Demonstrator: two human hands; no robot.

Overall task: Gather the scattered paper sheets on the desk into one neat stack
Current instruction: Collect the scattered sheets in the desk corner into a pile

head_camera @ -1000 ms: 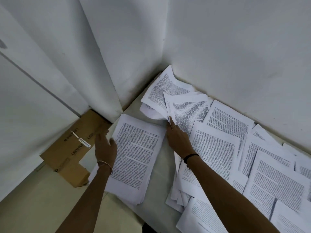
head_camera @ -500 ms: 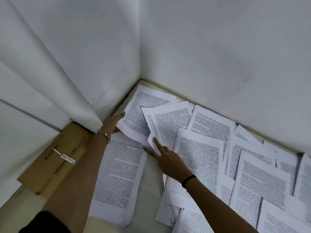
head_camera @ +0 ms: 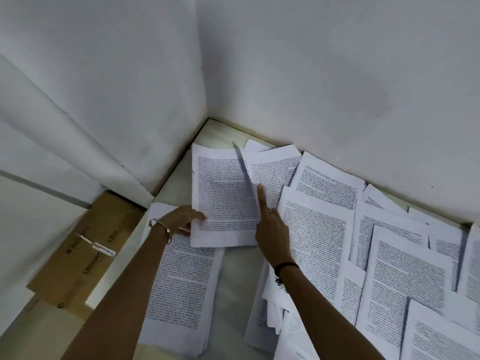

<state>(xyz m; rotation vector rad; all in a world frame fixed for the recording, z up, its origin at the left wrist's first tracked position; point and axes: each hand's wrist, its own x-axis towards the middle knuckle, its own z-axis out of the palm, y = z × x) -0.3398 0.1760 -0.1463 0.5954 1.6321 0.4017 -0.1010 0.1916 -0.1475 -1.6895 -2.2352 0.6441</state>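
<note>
- A printed sheet (head_camera: pixel 224 196) is held at its lower left corner by the left hand (head_camera: pixel 179 220), thumb on top and fingers underneath, gripping the paper.
- This held sheet lies partly over the top edge of the gathered stack (head_camera: pixel 181 289), the neat pile of printed pages on the near left part of the desk (head_camera: pixel 239 287).
- Just right of the held sheet, the right hand (head_camera: pixel 271 229) rests on edge, index finger stretched along the sheet's right margin. The other fingers look loosely curled, gripping nothing that can be seen.
- A second sheet (head_camera: pixel 272 165) overlaps the held sheet's upper right corner, its left edge lifted slightly.
- Further right of the held sheet, many scattered sheets (head_camera: pixel 389 268) overlap each other along the wall (head_camera: pixel 337 74), reaching the right edge of the view.
- Left of the held sheet, beyond the desk edge, a brown cardboard box (head_camera: pixel 78 250) stands on the floor against a white panel (head_camera: pixel 78 100).
- Judgement: the step in hand is carrying one collected sheet to the stack. Most sheets remain ungathered, so the task seems early.
- Judgement: the next move calls for sliding the held sheet down and left until its edges match the stack, then releasing it. The right hand would then reach for the overlapping second sheet.
- Judgement: thin paper may curl or drag neighbouring sheets along, so a light, flat pull seems wise.
</note>
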